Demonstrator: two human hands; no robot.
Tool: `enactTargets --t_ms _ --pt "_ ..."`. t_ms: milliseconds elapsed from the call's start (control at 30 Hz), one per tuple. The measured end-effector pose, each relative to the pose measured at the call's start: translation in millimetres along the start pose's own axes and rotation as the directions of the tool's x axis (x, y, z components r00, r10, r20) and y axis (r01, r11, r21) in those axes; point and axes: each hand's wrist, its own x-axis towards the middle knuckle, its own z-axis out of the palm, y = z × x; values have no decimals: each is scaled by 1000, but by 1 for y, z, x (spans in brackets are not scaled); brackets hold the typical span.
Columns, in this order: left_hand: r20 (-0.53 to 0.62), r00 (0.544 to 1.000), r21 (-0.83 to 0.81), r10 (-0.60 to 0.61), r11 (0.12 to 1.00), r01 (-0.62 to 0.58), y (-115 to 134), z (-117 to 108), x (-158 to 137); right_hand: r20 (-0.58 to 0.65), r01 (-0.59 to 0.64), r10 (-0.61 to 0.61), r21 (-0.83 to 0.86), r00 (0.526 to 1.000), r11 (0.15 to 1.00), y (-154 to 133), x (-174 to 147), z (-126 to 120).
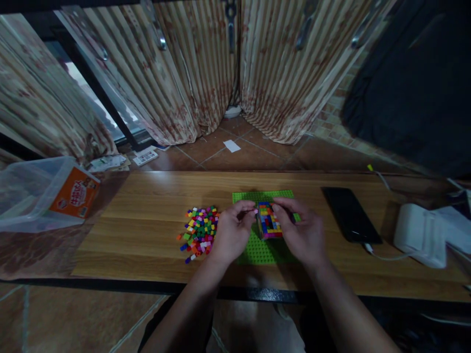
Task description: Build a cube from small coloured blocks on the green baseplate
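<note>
A small multicoloured structure of toy building bricks (pixel 268 219) stands on a green studded baseplate (pixel 253 252). My right hand (pixel 303 230) grips its right side, with the thumb along the top and the other fingers behind. At the structure's left edge, my left hand (pixel 232 230) is closed in a pinch on a tiny pink brick (pixel 255 211). Whether that brick touches the structure I cannot tell. Left of my left hand lies a loose pile of small coloured bricks (pixel 202 228), partly covered by the hand.
A black phone (pixel 351 214) with a white charging cable lies on the wooden table (pixel 147 220), right of the baseplate. Farther right stands a white device (pixel 419 235). A clear plastic bin (pixel 33 196) with an orange label is at the far left. Curtains (pixel 198 73) hang behind.
</note>
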Motion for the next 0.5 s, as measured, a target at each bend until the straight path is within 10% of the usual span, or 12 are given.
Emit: enactTargets --t_ms 233,500 --pt "30 999 -92 27 995 -24 9 2 -4 184 173 -161 -51 970 984 -12 -3 5" --pt "-43 999 17 8 1000 -8 9 2 -2 49 132 -130 -47 990 990 7 14 -8"
